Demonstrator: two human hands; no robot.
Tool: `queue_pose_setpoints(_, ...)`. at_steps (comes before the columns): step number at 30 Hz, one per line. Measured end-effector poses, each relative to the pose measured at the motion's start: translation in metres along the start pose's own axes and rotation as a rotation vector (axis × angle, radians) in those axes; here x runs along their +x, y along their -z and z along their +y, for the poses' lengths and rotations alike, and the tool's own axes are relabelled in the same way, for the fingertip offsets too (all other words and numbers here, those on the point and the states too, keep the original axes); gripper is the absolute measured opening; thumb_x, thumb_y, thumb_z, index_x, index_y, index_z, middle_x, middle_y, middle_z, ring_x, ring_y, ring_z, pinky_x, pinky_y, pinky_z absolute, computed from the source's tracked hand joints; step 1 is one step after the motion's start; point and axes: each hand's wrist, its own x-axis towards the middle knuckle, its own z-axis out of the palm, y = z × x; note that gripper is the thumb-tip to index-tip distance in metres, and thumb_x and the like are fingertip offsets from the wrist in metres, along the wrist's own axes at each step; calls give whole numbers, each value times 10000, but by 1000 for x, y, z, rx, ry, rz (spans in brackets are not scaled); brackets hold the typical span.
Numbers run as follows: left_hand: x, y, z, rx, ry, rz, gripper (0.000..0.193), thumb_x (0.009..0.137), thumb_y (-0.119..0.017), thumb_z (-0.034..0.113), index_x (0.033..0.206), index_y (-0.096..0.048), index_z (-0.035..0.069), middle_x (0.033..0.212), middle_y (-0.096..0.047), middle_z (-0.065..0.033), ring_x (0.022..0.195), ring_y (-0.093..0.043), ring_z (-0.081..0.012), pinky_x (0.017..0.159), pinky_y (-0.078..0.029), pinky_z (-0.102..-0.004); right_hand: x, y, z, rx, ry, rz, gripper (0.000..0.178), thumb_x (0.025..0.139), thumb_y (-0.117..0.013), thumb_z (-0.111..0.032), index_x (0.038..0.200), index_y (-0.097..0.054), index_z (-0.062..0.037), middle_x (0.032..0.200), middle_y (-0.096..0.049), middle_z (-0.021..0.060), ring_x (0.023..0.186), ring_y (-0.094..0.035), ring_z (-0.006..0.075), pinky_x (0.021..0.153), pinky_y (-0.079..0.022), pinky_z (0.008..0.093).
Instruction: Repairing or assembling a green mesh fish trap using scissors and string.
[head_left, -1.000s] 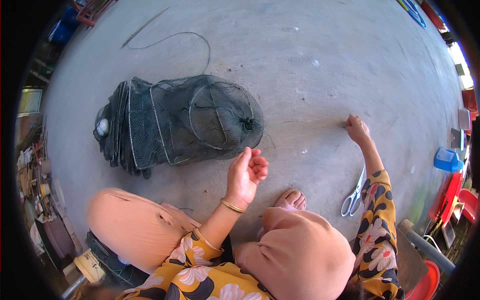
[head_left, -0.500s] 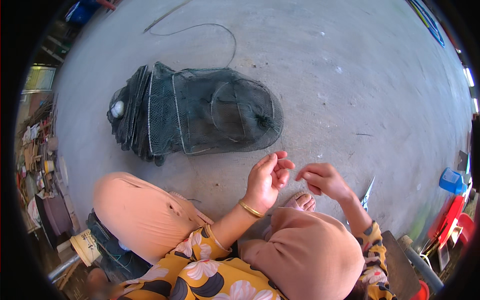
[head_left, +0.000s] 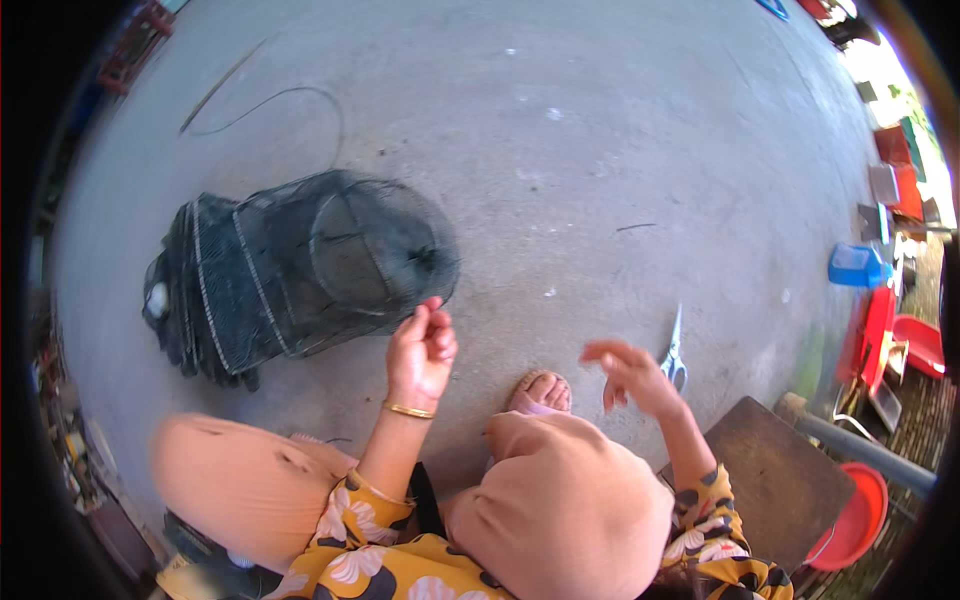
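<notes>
My left hand point(head_left: 420, 358) is raised at the near right edge of a dark green folding net trap point(head_left: 300, 270), its thumb and fingers drawn together. Whatever lies in that pinch is too small to make out. Farther right, my right hand point(head_left: 635, 375) hangs over the floor with its forefinger stretched and the other fingers apart and drooping; nothing shows in it. Just beyond it, a pair of scissors point(head_left: 674, 350) lies on the concrete with its blades pointing away from me. The trap's mesh is bunched into a knot point(head_left: 422, 257) at its right end.
A cord point(head_left: 290, 92) trails from the trap on the concrete floor point(head_left: 560, 200), near a thin stick point(head_left: 222, 85). To the right are a wooden stool point(head_left: 775, 475), a red basin point(head_left: 855, 515) and a blue jug point(head_left: 857, 266). My sandalled foot point(head_left: 541, 390) rests between the hands.
The view has swung right, so the trap sits farther left in it. My hands have moved apart, and the right one has loosened its fingers. Scissors formerly half hidden now show fully.
</notes>
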Motion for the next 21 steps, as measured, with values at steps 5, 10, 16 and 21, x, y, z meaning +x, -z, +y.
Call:
queue_pose_setpoints(5, -5, -29, -30, 171, 1, 53, 241, 991, -494, 236, 1068, -578, 24, 814, -629, -77, 567, -502, -127, 497, -391, -247, 101, 101, 6, -129, 124, 519, 272, 876, -601, -209, 929, -639, 54, 748, -653, 104, 436, -523, 104, 377, -358, 252)
queue_pose_setpoints(10, -23, -33, -26, 401, -67, 110, 276, 1005, -458, 245, 1094, -558, 5, 807, -647, -113, 514, -515, -96, 448, -380, -213, 222, 114, -3, -427, 23, 712, 299, 800, -663, -260, 712, -657, 26, 597, -607, 79, 469, -555, 132, 409, -408, 298)
queue_pose_setpoints(16, -9, -9, -54, 954, -189, 22, 292, 994, -468, 235, 1054, -626, -3, 795, -662, -64, 471, -497, -71, 436, -391, -215, 269, 197, 38, -1691, 290, 501, 43, 737, -676, -138, 696, -688, -141, 606, -656, -1, 474, -577, 109, 441, -421, 306)
queue_pose_setpoints(21, -19, -14, -52, 1133, -273, -24, 241, 969, -488, 177, 1007, -643, -4, 664, -628, -75, 533, -570, -151, 528, -455, -305, 247, 116, 3, -115, 91, 954, 220, 697, -642, -108, 538, -547, 12, 494, -506, 72, 403, -469, 119, 350, -302, 286)
